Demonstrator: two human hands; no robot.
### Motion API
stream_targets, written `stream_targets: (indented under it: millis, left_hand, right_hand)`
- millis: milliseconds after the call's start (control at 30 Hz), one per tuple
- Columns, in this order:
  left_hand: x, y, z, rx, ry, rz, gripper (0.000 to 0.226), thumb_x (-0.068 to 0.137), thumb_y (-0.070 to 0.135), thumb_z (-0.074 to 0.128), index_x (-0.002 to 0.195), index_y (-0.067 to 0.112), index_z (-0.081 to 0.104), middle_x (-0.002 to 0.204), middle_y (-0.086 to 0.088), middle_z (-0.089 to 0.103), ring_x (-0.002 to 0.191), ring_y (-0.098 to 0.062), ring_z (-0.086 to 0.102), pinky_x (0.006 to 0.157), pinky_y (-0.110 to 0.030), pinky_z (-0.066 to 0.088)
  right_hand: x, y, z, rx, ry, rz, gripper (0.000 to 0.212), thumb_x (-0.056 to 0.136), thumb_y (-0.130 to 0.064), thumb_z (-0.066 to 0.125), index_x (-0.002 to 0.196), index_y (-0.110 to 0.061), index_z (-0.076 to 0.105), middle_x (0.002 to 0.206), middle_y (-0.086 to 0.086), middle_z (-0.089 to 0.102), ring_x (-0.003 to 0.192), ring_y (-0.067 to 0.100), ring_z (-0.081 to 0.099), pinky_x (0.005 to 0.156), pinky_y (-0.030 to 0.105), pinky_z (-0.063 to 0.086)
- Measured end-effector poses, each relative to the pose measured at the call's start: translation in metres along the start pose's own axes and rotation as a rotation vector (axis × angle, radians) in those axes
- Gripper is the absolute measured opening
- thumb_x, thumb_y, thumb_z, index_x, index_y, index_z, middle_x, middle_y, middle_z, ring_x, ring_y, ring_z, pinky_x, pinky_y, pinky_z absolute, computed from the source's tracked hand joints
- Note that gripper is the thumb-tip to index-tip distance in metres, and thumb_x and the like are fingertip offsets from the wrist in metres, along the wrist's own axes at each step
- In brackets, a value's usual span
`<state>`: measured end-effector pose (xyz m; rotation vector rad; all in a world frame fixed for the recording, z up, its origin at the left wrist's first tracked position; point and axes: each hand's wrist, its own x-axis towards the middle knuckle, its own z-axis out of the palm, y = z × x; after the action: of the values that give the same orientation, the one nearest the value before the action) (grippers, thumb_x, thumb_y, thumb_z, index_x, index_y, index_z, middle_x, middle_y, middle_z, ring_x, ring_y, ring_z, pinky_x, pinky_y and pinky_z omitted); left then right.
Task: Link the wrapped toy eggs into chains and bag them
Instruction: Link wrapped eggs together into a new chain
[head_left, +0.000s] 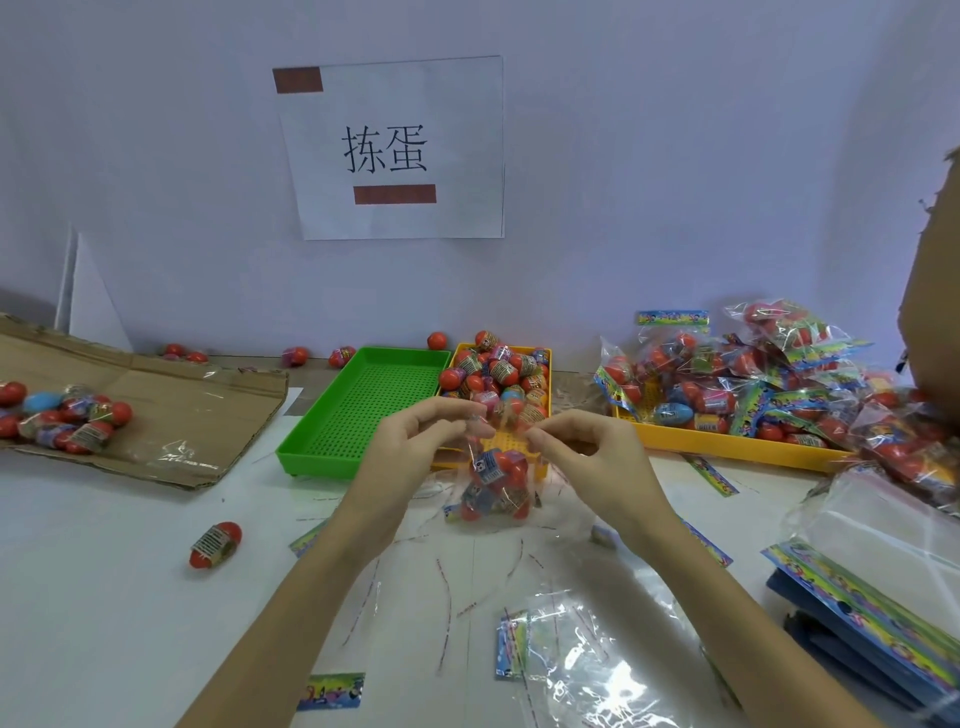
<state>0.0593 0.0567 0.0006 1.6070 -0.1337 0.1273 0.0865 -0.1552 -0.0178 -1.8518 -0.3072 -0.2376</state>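
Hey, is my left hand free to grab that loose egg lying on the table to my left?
Probably not yet. The left hand and right hand are both pinching the top of the bag of eggs. The path to the loose egg looks unobstructed otherwise.

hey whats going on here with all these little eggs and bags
A person is bagging wrapped toy eggs. The left hand and right hand each pinch the top of a clear bag with several red eggs inside, held above the white table. Behind it, a small yellow tray holds loose eggs beside a green tray with none in it. Finished bags are piled at right, and one loose egg lies at left.
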Motion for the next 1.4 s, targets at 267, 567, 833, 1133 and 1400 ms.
stream_targets:
  millis: [267, 567, 833, 1133, 1400]
  left_hand:
    - [0.0, -0.008, 0.0, 0.103, 0.084, 0.078, 0.018, 0.09, 0.011, 0.081, 0.106, 0.018, 0.078, 0.098, -0.002, 0.08, 0.096, -0.019, 0.075, 0.087, -0.031, 0.062]
    - [0.004, -0.009, -0.005, -0.279, 0.151, -0.126, 0.039, 0.07, 0.008, 0.087, 0.108, 0.004, 0.078, 0.098, -0.019, 0.08, 0.093, -0.025, 0.079, 0.077, -0.03, 0.064]
    - [0.006, -0.012, -0.012, -0.342, 0.067, -0.183, 0.026, 0.065, 0.014, 0.087, 0.089, 0.005, 0.084, 0.098, -0.022, 0.079, 0.084, -0.022, 0.078, 0.07, -0.026, 0.063]
    - [0.006, -0.008, -0.018, -0.166, -0.053, -0.067, 0.025, 0.074, 0.015, 0.087, 0.098, 0.01, 0.083, 0.103, -0.016, 0.08, 0.095, -0.025, 0.078, 0.078, -0.026, 0.062]
    - [0.007, -0.013, -0.022, -0.072, -0.065, -0.003, 0.021, 0.082, 0.002, 0.083, 0.099, 0.013, 0.084, 0.103, -0.014, 0.08, 0.098, -0.027, 0.078, 0.08, -0.025, 0.061]
  right_hand:
    - [0.002, -0.003, -0.005, 0.017, -0.019, -0.021, 0.008, 0.092, -0.021, 0.076, 0.089, -0.027, 0.08, 0.083, -0.011, 0.077, 0.083, 0.008, 0.072, 0.075, 0.02, 0.058]
    - [0.006, -0.005, -0.018, 0.038, -0.051, 0.04, 0.01, 0.091, -0.018, 0.076, 0.089, -0.027, 0.081, 0.08, -0.01, 0.076, 0.078, 0.005, 0.071, 0.065, 0.012, 0.053]
    - [0.004, -0.014, -0.024, 0.133, -0.099, 0.084, 0.013, 0.09, -0.013, 0.076, 0.097, -0.023, 0.082, 0.091, -0.007, 0.079, 0.086, 0.008, 0.073, 0.067, 0.013, 0.054]
    - [0.002, -0.017, -0.038, 0.178, -0.174, 0.122, 0.016, 0.089, -0.008, 0.076, 0.102, -0.016, 0.082, 0.096, -0.001, 0.08, 0.09, 0.011, 0.073, 0.074, 0.015, 0.055]
    - [0.002, -0.014, -0.039, 0.141, -0.202, 0.113, 0.015, 0.091, -0.006, 0.073, 0.095, -0.017, 0.084, 0.095, -0.003, 0.08, 0.091, 0.009, 0.073, 0.075, 0.014, 0.055]
